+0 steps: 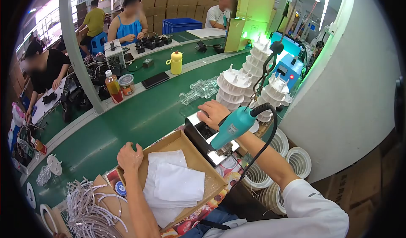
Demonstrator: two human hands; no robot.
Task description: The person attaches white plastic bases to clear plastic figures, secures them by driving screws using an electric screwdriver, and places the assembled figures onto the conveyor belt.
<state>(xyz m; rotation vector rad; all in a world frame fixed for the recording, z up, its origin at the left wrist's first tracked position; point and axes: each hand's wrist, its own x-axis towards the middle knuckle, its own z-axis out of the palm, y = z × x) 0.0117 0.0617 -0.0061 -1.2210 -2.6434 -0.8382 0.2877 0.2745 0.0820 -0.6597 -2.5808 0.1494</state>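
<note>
My left hand (130,157) is at the left rim of a shallow cardboard tray (171,141), fingers loosely bent and slightly apart, with nothing visible in it. Folded white sheets or bags (179,181) lie in the tray. My right hand (215,114) reaches over a metal-cased device (202,130) beyond the tray, its fingers extended at the device's top edge; I see nothing held. A teal electric screwdriver (232,128) hangs by a cord in front of my right forearm and hides part of the device. Clear plastic parts (201,90) lie on the green bench past my right hand.
Stacked white finned parts (234,86) stand at the right, with white rings (298,162) below. A bundle of pale strips (89,208) lies at lower left. A yellow bottle (176,63), phone (155,80) and drink bottle (113,87) line the far edge. Several people work beyond.
</note>
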